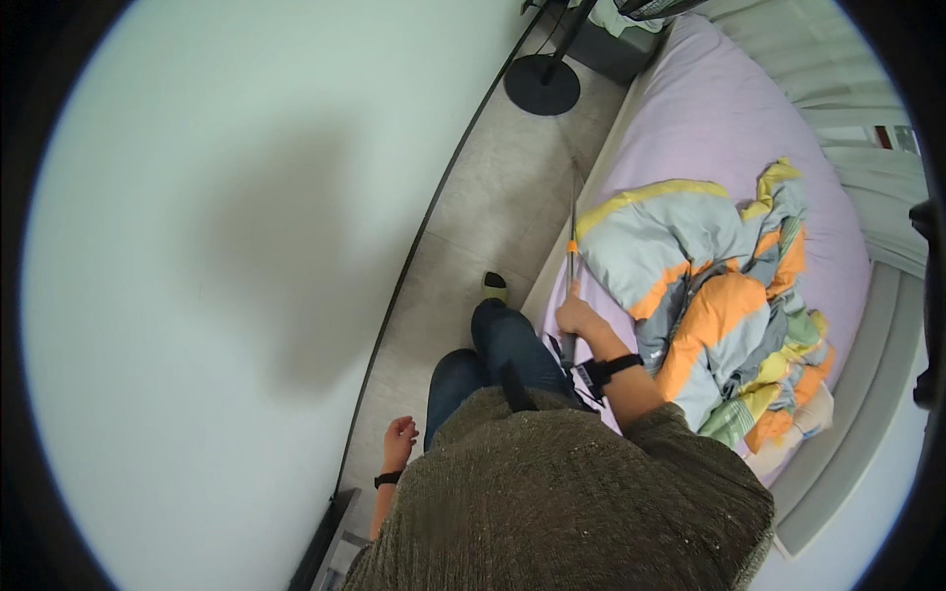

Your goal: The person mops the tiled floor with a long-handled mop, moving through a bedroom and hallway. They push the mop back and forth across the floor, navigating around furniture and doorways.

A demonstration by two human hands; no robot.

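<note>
My right hand (579, 316) is closed around the grey handle of a long thin rod-like tool (572, 247), which has an orange collar. The tool points away from me along the side of the bed; its far end is hard to make out against the floor. Beside that hand, a crumpled grey, orange and yellow duvet (665, 229) lies on the lilac bed sheet (709, 103). My left hand (400, 436) hangs low at my left side, near the wall, its fingers loosely curled with nothing seen in them.
A narrow tiled floor (473, 199) runs between the white wall (222, 185) and the bed. Farther along it stand a round black stand base (542, 84) and a dark grey box (610, 48). Pale curtains (798, 52) hang beyond the bed, near a grey padded headboard (857, 414).
</note>
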